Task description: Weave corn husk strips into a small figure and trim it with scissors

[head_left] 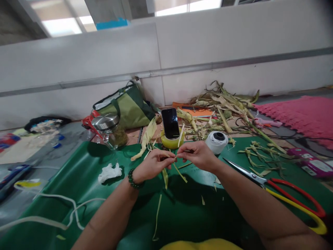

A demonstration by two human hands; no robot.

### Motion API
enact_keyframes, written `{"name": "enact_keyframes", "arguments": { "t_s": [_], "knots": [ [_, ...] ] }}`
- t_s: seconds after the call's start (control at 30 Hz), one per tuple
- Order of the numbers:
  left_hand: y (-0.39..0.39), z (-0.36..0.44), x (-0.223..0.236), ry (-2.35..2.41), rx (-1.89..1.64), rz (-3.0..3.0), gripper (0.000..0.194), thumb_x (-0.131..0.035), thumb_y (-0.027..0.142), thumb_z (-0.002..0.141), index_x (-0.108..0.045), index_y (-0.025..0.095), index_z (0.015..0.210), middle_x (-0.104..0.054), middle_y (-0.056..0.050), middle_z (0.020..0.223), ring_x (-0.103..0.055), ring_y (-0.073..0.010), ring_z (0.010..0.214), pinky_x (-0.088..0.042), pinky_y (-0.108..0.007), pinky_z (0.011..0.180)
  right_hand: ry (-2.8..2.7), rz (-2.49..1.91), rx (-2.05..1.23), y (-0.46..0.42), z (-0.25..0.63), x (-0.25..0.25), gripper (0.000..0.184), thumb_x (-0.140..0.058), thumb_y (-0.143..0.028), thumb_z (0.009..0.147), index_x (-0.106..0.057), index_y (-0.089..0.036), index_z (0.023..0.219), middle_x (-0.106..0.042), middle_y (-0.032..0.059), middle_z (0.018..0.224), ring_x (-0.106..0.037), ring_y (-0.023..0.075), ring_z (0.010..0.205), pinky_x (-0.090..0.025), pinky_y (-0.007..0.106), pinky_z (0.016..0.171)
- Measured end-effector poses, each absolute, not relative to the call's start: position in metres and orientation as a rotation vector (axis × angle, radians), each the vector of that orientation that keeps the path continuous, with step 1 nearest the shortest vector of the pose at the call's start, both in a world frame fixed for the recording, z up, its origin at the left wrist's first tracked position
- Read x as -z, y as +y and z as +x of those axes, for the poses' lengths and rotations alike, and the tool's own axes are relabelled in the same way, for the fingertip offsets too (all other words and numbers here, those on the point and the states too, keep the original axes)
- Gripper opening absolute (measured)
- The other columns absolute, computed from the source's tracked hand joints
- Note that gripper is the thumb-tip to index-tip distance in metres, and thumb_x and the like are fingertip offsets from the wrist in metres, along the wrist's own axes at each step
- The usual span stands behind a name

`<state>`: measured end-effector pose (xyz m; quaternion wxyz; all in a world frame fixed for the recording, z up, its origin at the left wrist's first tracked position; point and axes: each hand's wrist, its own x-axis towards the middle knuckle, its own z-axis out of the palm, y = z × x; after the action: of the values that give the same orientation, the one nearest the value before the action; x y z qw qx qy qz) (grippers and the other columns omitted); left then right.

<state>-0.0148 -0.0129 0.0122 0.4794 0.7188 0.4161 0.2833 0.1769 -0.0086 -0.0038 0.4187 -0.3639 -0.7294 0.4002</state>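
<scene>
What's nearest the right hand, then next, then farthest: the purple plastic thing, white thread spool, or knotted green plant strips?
1. White thread spool: just right of the right hand.
2. Green plant strips: farther right.
3. Purple plastic thing: far right.

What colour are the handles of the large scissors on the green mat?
One handle is red and the other yellow, seen best in the head view.

Both hands [156, 163] together, fingers [168, 161] pinched, forearms converging
</scene>
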Motion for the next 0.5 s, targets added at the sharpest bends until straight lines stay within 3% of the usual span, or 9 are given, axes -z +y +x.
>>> {"name": "enact_keyframes", "arguments": {
  "t_s": [0.17,0.27,0.37,0.5],
  "knots": [
    [-0.008,-0.019,-0.015,1.03,-0.741,1.604,0.04,-0.061,0.047,0.079,-0.071,0.011,0.065,-0.073,-0.011,0.077,-0.062,-0.0142,0.063,-0.049,-0.023,0.059,-1.523,-1.008,-0.992,0.001,0.186,-0.001,0.03,-0.06,-0.049,0.078,-0.059,-0.019,0.081,-0.064,0.0006,0.065,-0.061,0.0123,0.052,-0.051,0.026,0.054],
    [-0.008,-0.018,-0.014,0.997,-0.794,1.464,0.045,-0.056,0.053,0.081,-0.073,0.011,0.08,-0.074,-0.013,0.081,-0.067,-0.0183,0.073,-0.052,-0.027,0.069,-1.589,-1.102,-1.115,0.001,0.187,-0.005,0.034,-0.058,-0.051,0.079,-0.057,-0.017,0.078,-0.064,0.002,0.066,-0.061,0.0133,0.055,-0.05,0.026,0.055],
    [-0.012,-0.012,-0.012,0.986,-0.861,1.557,0.044,-0.056,0.052,0.081,-0.074,0.013,0.09,-0.073,-0.014,0.103,-0.068,-0.0217,0.084,-0.053,-0.032,0.078,-1.718,-1.116,-1.222,-0.004,0.179,-0.002,0.032,-0.069,-0.044,0.071,-0.06,-0.016,0.082,-0.063,0.0012,0.068,-0.059,0.0137,0.061,-0.046,0.025,0.056],
    [-0.018,-0.004,-0.01,1.02,-0.934,1.817,0.04,-0.051,0.05,0.086,-0.075,0.019,0.096,-0.069,-0.01,0.116,-0.063,-0.0243,0.102,-0.048,-0.035,0.092,-1.68,-0.969,-1.297,-0.006,0.163,0.01,0.035,-0.071,-0.045,0.068,-0.061,-0.015,0.083,-0.054,-0.0039,0.059,-0.046,0.0093,0.053,-0.037,0.022,0.05]
  ]
}}
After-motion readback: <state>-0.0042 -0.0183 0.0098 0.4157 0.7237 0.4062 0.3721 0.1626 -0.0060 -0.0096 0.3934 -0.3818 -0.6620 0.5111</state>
